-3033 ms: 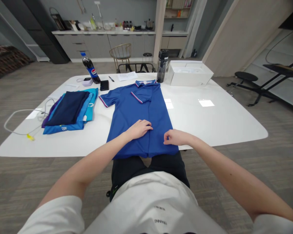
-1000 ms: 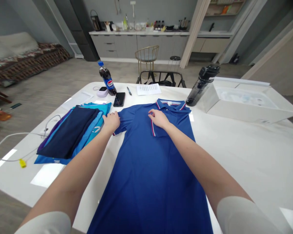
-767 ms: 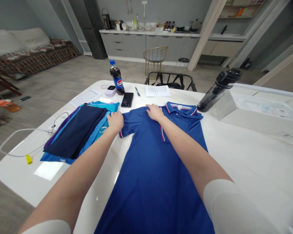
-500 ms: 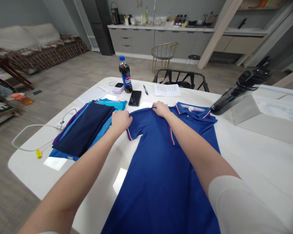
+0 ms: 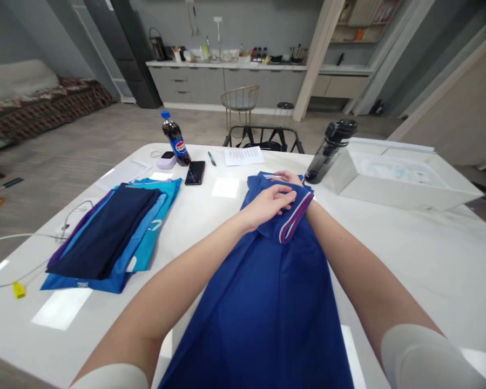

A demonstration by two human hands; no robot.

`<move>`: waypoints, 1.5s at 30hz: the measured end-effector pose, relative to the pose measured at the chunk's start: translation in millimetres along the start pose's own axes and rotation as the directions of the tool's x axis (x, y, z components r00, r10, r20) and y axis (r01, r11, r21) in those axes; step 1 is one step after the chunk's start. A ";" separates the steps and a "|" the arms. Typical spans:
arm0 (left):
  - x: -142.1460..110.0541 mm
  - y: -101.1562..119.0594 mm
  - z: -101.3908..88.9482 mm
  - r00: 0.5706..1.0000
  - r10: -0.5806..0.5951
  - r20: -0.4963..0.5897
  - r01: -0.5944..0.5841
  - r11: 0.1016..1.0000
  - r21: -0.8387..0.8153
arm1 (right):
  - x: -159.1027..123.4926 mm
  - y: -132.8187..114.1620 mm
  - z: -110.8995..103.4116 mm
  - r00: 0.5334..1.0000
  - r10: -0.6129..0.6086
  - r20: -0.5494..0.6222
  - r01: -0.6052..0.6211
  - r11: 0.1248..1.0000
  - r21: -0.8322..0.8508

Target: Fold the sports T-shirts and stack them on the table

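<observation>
A royal blue polo shirt (image 5: 267, 302) lies lengthwise on the white table, its side folded inward near the shoulders. The sleeve, turned over the chest, shows a cuff (image 5: 295, 219) striped in red and white. My left hand (image 5: 269, 205) rests on this folded sleeve, fingers loosely apart and slightly bent. Beyond it my right hand (image 5: 287, 176) lies by the collar end with fingers stretched out; the sleeve covers its wrist and part of the hand. To the left sits a stack of folded clothes, dark navy trousers or cloth (image 5: 109, 232) on top of blue and purple pieces.
On the white table (image 5: 392, 259) stand a cola bottle (image 5: 176, 139), a phone (image 5: 195, 173), a pen (image 5: 211, 158) and a printed sheet (image 5: 243, 155). A dark tumbler (image 5: 330, 151) stands just past the collar, beside a white box (image 5: 405, 178). A cable with a yellow tag (image 5: 18, 289) runs at the left.
The shirt's left side and sleeve have been folded over to the right. My left hand has moved right with it and loosened its grip. The view has turned to the right.
</observation>
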State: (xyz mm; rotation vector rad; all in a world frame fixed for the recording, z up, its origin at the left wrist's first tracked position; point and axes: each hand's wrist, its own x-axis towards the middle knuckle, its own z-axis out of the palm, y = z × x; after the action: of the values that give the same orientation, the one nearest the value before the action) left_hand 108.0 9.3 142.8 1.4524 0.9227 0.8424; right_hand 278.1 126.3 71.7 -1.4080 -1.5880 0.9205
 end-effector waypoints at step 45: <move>-13.9 -133.7 11.9 0.992 0.112 -0.056 0.020 0.296 0.955 | -184.5 46.3 -9.0 1.000 0.007 0.003 -0.002 0.582 -0.813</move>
State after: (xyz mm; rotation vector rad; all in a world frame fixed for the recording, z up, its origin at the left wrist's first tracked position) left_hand 102.7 -4.7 8.6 2.5090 1.6444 0.3222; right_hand 315.4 -51.7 15.1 -2.0099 -2.1428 0.1160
